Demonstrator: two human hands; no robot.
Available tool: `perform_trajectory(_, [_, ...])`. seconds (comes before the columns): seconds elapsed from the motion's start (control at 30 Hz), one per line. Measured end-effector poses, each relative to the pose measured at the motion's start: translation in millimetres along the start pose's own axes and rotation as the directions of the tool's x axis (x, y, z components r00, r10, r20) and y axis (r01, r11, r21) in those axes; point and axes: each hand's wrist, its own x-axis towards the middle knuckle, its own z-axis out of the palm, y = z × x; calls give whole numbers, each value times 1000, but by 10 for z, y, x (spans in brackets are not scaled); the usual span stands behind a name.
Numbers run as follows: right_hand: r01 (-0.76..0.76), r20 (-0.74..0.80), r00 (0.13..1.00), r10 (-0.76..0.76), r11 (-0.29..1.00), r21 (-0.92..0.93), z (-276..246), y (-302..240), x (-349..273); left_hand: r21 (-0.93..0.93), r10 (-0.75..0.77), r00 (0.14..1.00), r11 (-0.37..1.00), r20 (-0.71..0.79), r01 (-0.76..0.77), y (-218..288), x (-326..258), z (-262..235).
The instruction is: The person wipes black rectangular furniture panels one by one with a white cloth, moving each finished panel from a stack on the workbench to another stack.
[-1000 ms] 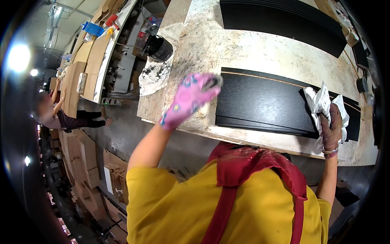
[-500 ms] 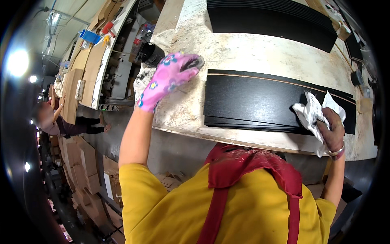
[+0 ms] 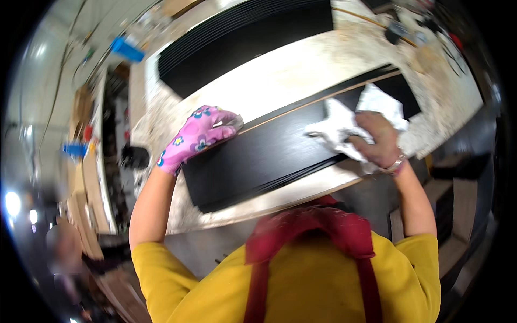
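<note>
A stack of long black boards (image 3: 269, 153) lies in front of me on a paint-stained white worktable (image 3: 285, 70). My left hand (image 3: 202, 132), in a pink flowered glove, is closed at the left end of the top board. A greyish bit shows at its fingertips, too small to name. My bare, dark-smudged right hand (image 3: 379, 137) grips a crumpled white rag (image 3: 339, 126) and presses it on the board's right part. Along the board's far side runs a thin light-brown strip.
A second stack of black boards (image 3: 242, 48) lies at the table's far side. A black pot (image 3: 134, 156) stands left of the table. A small dark cup (image 3: 396, 32) is at the far right. A blurred person (image 3: 64, 247) is at the far left.
My left hand has come from beside the boards to the top board's left end. The rag and right hand have shifted along the board to the left. The whole view has turned.
</note>
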Motion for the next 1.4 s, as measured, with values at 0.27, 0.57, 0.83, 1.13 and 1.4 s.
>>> perform_trajectory(0.27, [-72,153,987,41,976,204,-167,67,63,-79,321,947,945,31,-318,1392,1882,446])
perform_trajectory(0.57, [-66,235,972,-11,945,319,-123,146,13,129,393,885,892,252,-433,2495,3516,805])
perform_trajectory(0.83, [-73,280,959,-46,914,398,-161,199,2,107,719,541,555,437,-825,3054,3724,724])
perform_trajectory(1.13, [-74,234,972,-12,932,354,-141,184,14,366,534,618,507,577,-780,3083,3687,831])
perform_trajectory(1.4, [-115,262,965,30,942,316,-167,158,63,546,612,738,529,285,-649,1785,3663,-127])
